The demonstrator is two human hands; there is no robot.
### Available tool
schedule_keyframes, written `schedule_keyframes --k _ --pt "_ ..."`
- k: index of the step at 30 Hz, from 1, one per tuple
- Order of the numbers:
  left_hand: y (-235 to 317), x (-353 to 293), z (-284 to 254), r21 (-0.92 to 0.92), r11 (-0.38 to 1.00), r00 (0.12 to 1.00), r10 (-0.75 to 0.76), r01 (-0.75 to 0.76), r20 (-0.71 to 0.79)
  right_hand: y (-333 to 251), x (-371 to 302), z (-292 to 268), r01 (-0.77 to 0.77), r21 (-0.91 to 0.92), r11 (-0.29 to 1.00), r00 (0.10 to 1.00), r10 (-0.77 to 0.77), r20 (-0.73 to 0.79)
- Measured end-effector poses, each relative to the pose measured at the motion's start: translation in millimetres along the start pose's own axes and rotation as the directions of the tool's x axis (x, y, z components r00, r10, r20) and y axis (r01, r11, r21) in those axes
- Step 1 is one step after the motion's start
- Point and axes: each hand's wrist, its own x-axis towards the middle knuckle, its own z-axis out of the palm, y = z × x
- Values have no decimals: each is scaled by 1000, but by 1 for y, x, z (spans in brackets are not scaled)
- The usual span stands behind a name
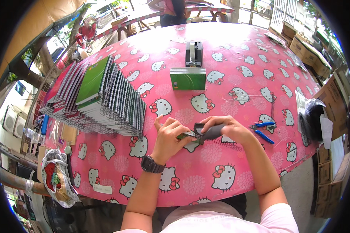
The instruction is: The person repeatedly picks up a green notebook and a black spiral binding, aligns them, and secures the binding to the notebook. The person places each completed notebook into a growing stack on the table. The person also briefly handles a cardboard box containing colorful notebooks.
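Note:
In front of me on the pink table, my left hand (169, 136) pinches a small dark-green booklet (198, 140), its edge mostly hidden by the fingers. My right hand (225, 128) is wrapped over a dark grey, rounded handheld tool (214, 132) whose front end meets the booklet; I cannot make out its exact kind. A loose black spiral wire (231, 145) lies under my right wrist. To the right of that wrist rest blue-handled cutting pliers (264, 132), with jaws pointing left.
Stacks of spiral notebooks, green (93, 83) and magenta (62, 83), stand at the left. A small stack of green booklets (188, 80) sits ahead, before a black tape dispenser (193, 54). Another coil (272, 106) lies at right, near a black bundle (315, 120). A plastic bag (58, 178) hangs at the left edge.

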Motion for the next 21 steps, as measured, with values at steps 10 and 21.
schedule_keyframes --k 10,21 --pt "-1 -1 6 -100 992 997 -76 74 -9 11 3 2 -179 -510 841 972 72 -223" --pt "-32 -9 26 -791 474 901 -376 386 215 17 1 -8 -150 -227 962 965 93 -244"
